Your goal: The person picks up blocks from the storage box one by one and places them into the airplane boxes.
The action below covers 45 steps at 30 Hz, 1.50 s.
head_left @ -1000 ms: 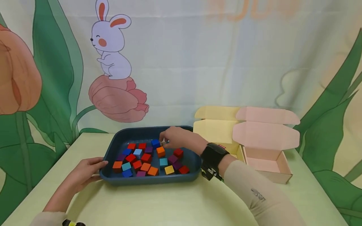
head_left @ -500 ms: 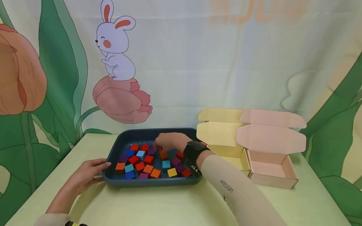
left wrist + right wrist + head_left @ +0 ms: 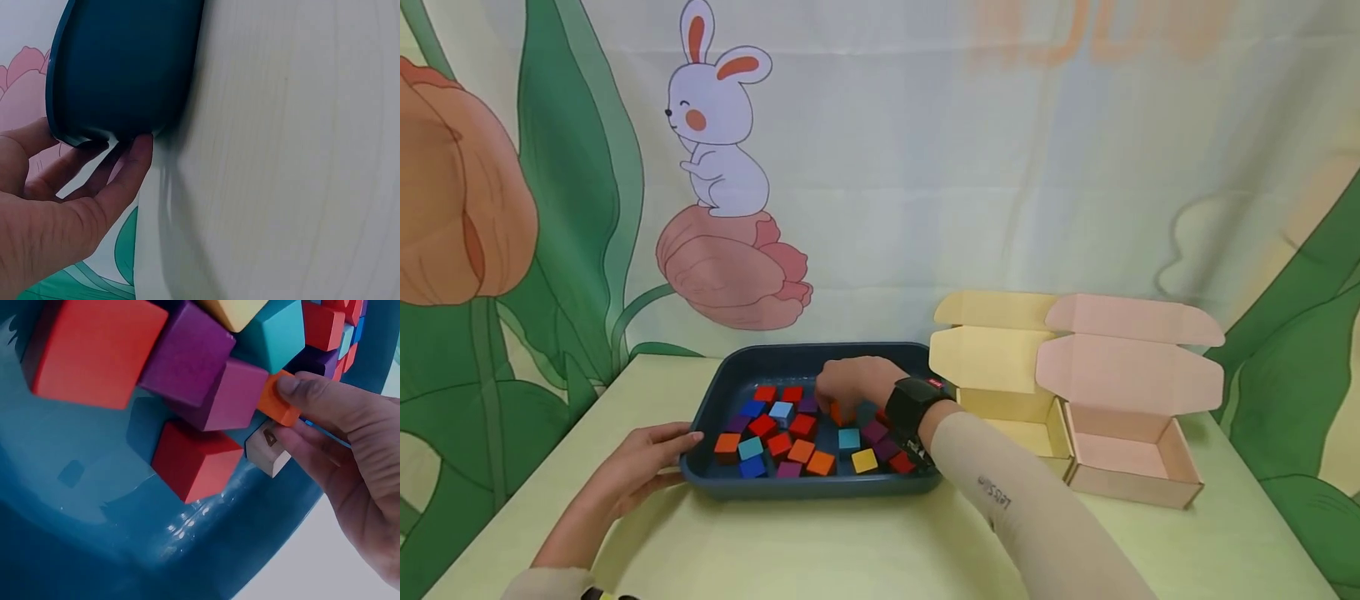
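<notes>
My left hand (image 3: 642, 462) holds the left end of a dark blue tray (image 3: 805, 490), thumb at the rim and fingers underneath. In the left wrist view its fingertips meet the tray's outer wall. The tray contains many coloured cubes. My right hand (image 3: 857, 385) reaches down into it and pinches an orange cube (image 3: 275, 404), with the thumb on one face. Right beside those fingers sits a plain wooden cube (image 3: 265, 449) with a dark mark. A red cube (image 3: 195, 464) and purple cubes (image 3: 187, 356) lie close by. The fingertips are hidden in the head view.
Right of the tray stand an open yellow box (image 3: 1015, 404) and an open pink box (image 3: 1135, 475), side by side with lids raised. The pale table (image 3: 820, 550) runs up to a printed curtain (image 3: 910, 167) with a rabbit and tulips.
My right hand has come down and a little nearer inside the tray, from a pale piece at its far side to the orange cube. The left hand keeps its hold; the head view has shifted slightly.
</notes>
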Each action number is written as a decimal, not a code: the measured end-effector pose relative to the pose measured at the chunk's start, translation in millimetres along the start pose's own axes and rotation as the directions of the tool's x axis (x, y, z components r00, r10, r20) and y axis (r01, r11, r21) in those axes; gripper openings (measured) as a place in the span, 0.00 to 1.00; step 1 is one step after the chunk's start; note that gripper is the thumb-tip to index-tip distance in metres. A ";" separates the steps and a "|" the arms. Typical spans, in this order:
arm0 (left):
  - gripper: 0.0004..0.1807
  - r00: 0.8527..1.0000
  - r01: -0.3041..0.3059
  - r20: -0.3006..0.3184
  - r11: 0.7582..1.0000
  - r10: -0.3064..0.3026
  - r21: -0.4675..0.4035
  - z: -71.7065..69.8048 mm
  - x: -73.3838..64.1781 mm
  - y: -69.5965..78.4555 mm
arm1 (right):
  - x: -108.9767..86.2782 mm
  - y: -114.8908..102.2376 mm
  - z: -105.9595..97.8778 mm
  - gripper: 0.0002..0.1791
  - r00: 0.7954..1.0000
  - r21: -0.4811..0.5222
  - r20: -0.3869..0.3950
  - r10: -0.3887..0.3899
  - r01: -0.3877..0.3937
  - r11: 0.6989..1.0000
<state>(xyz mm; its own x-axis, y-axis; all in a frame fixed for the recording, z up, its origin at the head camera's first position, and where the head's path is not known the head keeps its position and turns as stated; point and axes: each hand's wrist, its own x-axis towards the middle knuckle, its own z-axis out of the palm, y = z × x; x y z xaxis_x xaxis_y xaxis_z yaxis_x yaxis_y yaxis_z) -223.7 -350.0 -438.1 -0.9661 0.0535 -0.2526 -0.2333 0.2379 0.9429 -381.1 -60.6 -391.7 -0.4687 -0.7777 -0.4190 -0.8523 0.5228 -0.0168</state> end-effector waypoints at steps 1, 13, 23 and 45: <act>0.37 1.000 -0.001 0.000 1.000 0.001 0.002 -0.1 -0.2 0.2 | -0.4 0.4 -0.1 0.13 1.000 -0.006 -0.004 -0.004 0.004 1.000; 0.37 1.000 0.007 -0.001 1.000 -0.007 0.004 1.4 -0.2 2.3 | -28.5 5.9 -14.9 0.13 0.998 -0.020 -0.054 -0.026 0.025 0.999; 0.39 1.000 0.026 0.012 1.000 -0.026 -0.015 1.8 0.5 0.8 | -70.8 16.7 -25.1 0.14 0.994 -0.035 -0.103 -0.037 0.034 0.999; 0.42 0.999 0.035 0.024 0.999 -0.035 -0.008 0.4 2.1 4.7 | -186.6 82.5 -2.4 0.13 0.968 0.010 -0.249 0.012 -0.010 1.000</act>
<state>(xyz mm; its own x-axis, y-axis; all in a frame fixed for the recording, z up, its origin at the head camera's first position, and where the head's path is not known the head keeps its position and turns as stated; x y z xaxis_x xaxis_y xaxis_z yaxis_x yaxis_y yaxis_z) -226.9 -348.4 -434.3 -0.9544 0.0681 -0.2908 -0.2684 0.2317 0.9350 -364.5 126.8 -312.7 -0.5218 -0.8340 -0.1794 -0.8454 0.5337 -0.0219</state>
